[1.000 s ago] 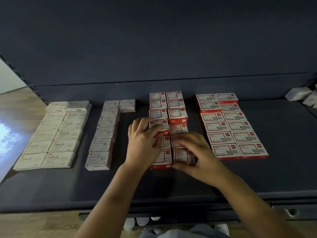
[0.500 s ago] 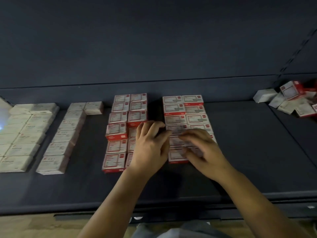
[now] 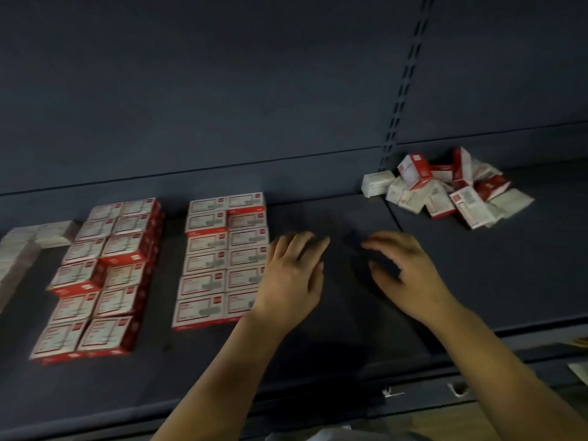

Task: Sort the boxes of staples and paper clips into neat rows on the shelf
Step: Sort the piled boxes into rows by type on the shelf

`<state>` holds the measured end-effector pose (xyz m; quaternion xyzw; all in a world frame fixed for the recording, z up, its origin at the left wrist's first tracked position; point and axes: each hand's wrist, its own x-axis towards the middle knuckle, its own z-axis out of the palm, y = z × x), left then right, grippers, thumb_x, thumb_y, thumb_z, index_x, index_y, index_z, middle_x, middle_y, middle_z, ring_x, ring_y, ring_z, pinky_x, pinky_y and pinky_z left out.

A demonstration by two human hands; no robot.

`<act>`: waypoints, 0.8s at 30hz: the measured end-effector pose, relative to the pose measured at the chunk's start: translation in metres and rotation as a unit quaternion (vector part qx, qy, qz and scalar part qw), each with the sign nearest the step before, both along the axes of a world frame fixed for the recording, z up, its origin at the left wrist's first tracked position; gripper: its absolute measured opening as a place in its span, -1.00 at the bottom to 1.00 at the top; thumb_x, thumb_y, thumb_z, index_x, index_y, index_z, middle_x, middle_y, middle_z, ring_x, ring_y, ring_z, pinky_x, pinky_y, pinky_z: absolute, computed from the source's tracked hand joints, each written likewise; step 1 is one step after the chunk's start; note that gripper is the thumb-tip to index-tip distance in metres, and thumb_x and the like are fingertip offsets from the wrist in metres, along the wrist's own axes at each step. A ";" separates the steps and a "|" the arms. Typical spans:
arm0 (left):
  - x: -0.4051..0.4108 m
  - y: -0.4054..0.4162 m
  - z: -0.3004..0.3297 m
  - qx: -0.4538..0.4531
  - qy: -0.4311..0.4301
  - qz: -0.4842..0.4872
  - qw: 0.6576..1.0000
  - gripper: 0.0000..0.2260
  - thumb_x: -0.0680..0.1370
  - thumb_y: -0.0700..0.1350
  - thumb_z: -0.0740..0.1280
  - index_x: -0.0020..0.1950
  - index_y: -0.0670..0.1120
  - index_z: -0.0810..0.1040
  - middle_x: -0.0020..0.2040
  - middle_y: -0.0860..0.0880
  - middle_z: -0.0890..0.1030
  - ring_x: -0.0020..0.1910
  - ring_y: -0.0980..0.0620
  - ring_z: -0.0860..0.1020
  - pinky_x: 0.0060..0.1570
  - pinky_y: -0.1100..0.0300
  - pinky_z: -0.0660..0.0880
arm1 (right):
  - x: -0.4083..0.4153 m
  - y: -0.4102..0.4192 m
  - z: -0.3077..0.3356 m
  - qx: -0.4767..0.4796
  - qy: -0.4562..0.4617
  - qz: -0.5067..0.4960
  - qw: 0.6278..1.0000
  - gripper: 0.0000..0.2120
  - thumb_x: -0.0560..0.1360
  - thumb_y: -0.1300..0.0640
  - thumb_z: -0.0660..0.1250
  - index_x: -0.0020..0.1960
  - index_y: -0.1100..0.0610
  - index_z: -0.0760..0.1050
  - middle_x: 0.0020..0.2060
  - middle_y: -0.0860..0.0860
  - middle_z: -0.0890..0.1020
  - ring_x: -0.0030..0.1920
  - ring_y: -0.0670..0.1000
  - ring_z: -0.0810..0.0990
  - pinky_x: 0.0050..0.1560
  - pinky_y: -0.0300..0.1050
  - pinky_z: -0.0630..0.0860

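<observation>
Over the dark shelf [image 3: 477,281], your left hand [image 3: 291,278] and right hand [image 3: 409,275] hover spread and empty between the red-and-white rows [image 3: 219,259] and the loose pile [image 3: 445,189].

shelf [image 3: 350,329] is dark navy, sorted boxes [image 3: 219,259] are white with red edges, the pile [image 3: 445,189] mixes red and white

Both forearms reach forward from the front edge of the shelf [image 3: 366,354]. The left hand [image 3: 291,278] is palm down with fingers loosely extended, holding nothing. The right hand [image 3: 404,275] hovers beside it, fingers slightly curled, also holding nothing.
</observation>
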<state>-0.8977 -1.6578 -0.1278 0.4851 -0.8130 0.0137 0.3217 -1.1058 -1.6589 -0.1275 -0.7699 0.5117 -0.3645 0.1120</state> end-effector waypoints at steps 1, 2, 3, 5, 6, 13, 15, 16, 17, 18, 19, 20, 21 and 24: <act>-0.011 -0.002 -0.001 0.000 -0.003 -0.003 1.000 -0.68 0.49 -0.12 0.19 0.20 -0.14 0.54 0.11 -0.13 0.54 0.08 -0.12 0.47 0.08 -0.07 0.47 | -0.013 -0.001 0.000 0.002 -0.005 -0.019 1.000 -0.71 0.40 0.15 0.28 0.07 0.22 0.59 0.05 0.13 0.57 0.10 0.00 0.44 0.15 -0.31 0.31; -0.021 -0.004 -0.001 0.002 -0.006 -0.004 1.000 -0.67 0.49 -0.11 0.18 0.20 -0.14 0.54 0.11 -0.13 0.54 0.07 -0.12 0.49 0.09 -0.07 0.45 | -0.025 -0.002 0.000 0.005 -0.011 -0.044 0.999 -0.70 0.38 0.19 0.29 0.08 0.23 0.58 0.07 0.15 0.55 0.11 0.03 0.45 0.16 -0.25 0.33; -0.031 -0.006 -0.002 0.007 -0.008 -0.006 1.000 -0.67 0.49 -0.10 0.18 0.19 -0.14 0.54 0.11 -0.13 0.54 0.06 -0.12 0.50 0.09 -0.06 0.44 | -0.036 -0.004 0.000 0.010 -0.019 -0.074 0.997 -0.69 0.37 0.20 0.29 0.09 0.23 0.58 0.09 0.16 0.54 0.13 0.07 0.46 0.15 -0.19 0.34; -0.047 -0.010 -0.006 0.023 -0.003 -0.020 1.000 -0.67 0.49 -0.09 0.17 0.19 -0.13 0.54 0.12 -0.13 0.54 0.03 -0.13 0.52 0.06 -0.05 0.46 | -0.055 -0.009 0.002 0.012 -0.048 -0.144 0.988 -0.68 0.38 0.24 0.28 0.12 0.25 0.55 0.11 0.19 0.51 0.14 0.15 0.47 0.14 -0.23 0.32; -0.053 -0.013 -0.009 0.031 0.008 -0.032 0.999 -0.68 0.49 -0.10 0.17 0.18 -0.14 0.55 0.11 -0.13 0.55 0.02 -0.12 0.52 0.04 -0.04 0.48 | -0.064 -0.012 0.003 0.013 -0.073 -0.181 0.981 -0.69 0.41 0.28 0.30 0.14 0.26 0.53 0.13 0.20 0.49 0.14 0.17 0.47 0.12 -0.31 0.29; -0.076 -0.022 -0.018 0.058 0.050 -0.051 0.996 -0.69 0.50 -0.11 0.17 0.12 -0.19 0.60 0.05 -0.13 0.58 0.01 -0.08 0.53 -0.02 0.05 0.54 | -0.102 -0.038 0.007 0.146 -0.253 -0.372 0.881 -0.49 0.48 0.22 0.29 0.39 0.14 0.23 0.32 0.15 0.26 0.18 0.16 0.42 0.07 -0.14 0.31; -0.078 -0.025 -0.021 0.056 0.050 -0.043 0.996 -0.69 0.50 -0.12 0.17 0.11 -0.19 0.60 0.04 -0.12 0.58 0.00 -0.05 0.52 -0.03 0.07 0.53 | -0.108 -0.046 0.005 0.159 -0.260 -0.385 0.871 -0.47 0.49 0.15 0.31 0.40 0.13 0.21 0.30 0.16 0.28 0.18 0.19 0.43 0.08 -0.02 0.39; -0.078 -0.026 -0.022 0.056 0.051 -0.039 0.996 -0.69 0.50 -0.12 0.17 0.11 -0.19 0.60 0.04 -0.12 0.58 0.00 -0.04 0.51 -0.04 0.08 0.54 | -0.112 -0.050 0.004 0.166 -0.259 -0.388 0.869 -0.47 0.48 0.11 0.33 0.39 0.12 0.23 0.29 0.17 0.31 0.17 0.19 0.44 0.07 0.00 0.41; -0.079 -0.027 -0.023 0.055 0.053 -0.036 0.996 -0.70 0.50 -0.13 0.17 0.10 -0.19 0.60 0.03 -0.12 0.58 -0.01 -0.04 0.51 -0.05 0.09 0.54 | -0.115 -0.053 0.003 0.173 -0.258 -0.389 0.868 -0.48 0.48 0.08 0.34 0.39 0.11 0.26 0.27 0.18 0.36 0.17 0.19 0.46 0.07 0.01 0.43; -0.080 -0.027 -0.023 0.054 0.054 -0.036 0.996 -0.70 0.50 -0.13 0.17 0.10 -0.19 0.60 0.03 -0.12 0.58 -0.01 -0.03 0.50 -0.06 0.11 0.53 | -0.118 -0.056 0.002 0.178 -0.257 -0.387 0.867 -0.50 0.48 0.06 0.34 0.37 0.11 0.30 0.25 0.18 0.41 0.16 0.19 0.48 0.08 0.01 0.45; -0.080 -0.026 -0.024 0.051 0.056 -0.036 0.996 -0.70 0.50 -0.14 0.17 0.09 -0.19 0.60 0.02 -0.12 0.59 -0.01 -0.01 0.49 -0.05 0.13 0.51 | -0.120 -0.058 0.001 0.182 -0.256 -0.384 0.868 -0.54 0.48 0.05 0.34 0.34 0.11 0.35 0.22 0.18 0.45 0.16 0.19 0.49 0.10 0.00 0.45; -0.080 -0.026 -0.023 0.048 0.061 -0.035 0.996 -0.71 0.49 -0.15 0.17 0.09 -0.20 0.60 0.02 -0.13 0.59 0.00 0.01 0.47 -0.04 0.16 0.49 | -0.121 -0.059 0.001 0.184 -0.250 -0.380 0.872 -0.59 0.49 0.05 0.33 0.30 0.12 0.40 0.19 0.18 0.48 0.16 0.18 0.49 0.12 -0.01 0.46; -0.079 -0.026 -0.023 0.047 0.071 -0.031 0.996 -0.71 0.49 -0.15 0.17 0.08 -0.20 0.61 0.01 -0.13 0.60 0.00 0.03 0.47 -0.02 0.20 0.47 | -0.122 -0.059 0.000 0.179 -0.238 -0.376 0.878 -0.64 0.49 0.06 0.33 0.26 0.14 0.45 0.15 0.18 0.51 0.15 0.17 0.49 0.12 -0.01 0.45; -0.075 -0.024 -0.022 0.053 0.112 -0.004 0.992 -0.69 0.50 -0.13 0.16 0.08 -0.20 0.61 0.02 -0.13 0.60 0.04 0.06 0.47 0.06 0.33 0.38 | -0.121 -0.058 0.000 0.155 -0.222 -0.371 0.888 -0.73 0.49 0.11 0.33 0.15 0.19 0.51 0.06 0.15 0.56 0.07 0.12 0.52 -0.02 -0.10 0.42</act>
